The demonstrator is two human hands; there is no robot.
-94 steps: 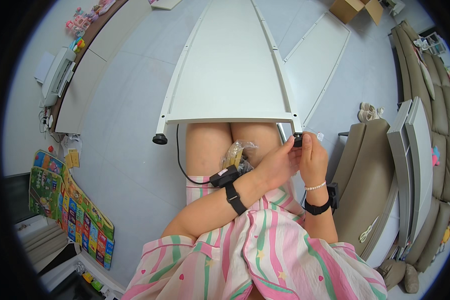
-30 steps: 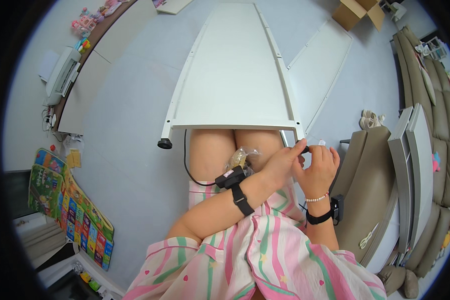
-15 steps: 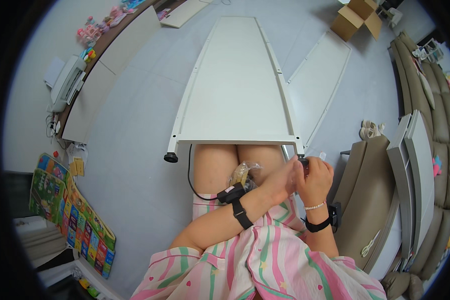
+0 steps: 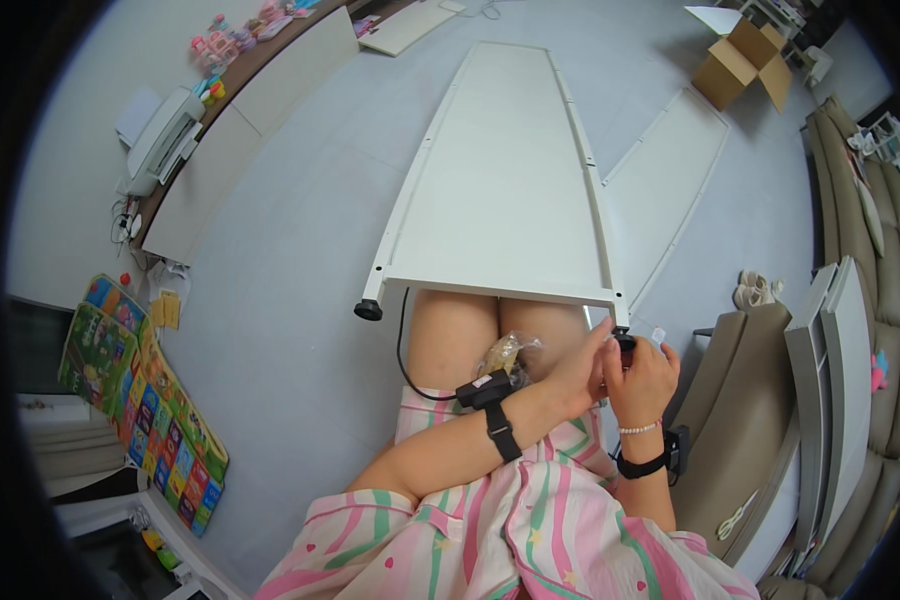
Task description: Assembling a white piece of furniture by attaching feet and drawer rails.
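A long white panel with a raised frame [image 4: 505, 190] stretches away from me, its near edge above my thighs. A round black foot [image 4: 624, 342] sits at its near right corner, and a matching black foot [image 4: 368, 310] at the near left one. My right hand [image 4: 642, 382] is closed around the right foot, fingers curled. My left hand [image 4: 576, 376] presses in against the same foot from the left, its thumb side up and its other fingers mostly hidden behind the right hand. A clear plastic bag [image 4: 510, 354] with yellowish contents lies between my thighs.
Another white panel [image 4: 670, 185] lies on the floor beyond the right side. Grey panels [image 4: 838, 370] lean by the brown sofa [image 4: 725, 400] on the right. An open cardboard box [image 4: 738, 70] stands far right. Scissors [image 4: 737, 515] lie near. A colourful folded mat [image 4: 155, 420] is at left.
The view has shifted, so everything sits a little further right and lower. Both hands stay at the right foot; the right hand's fingers have turned slightly around it.
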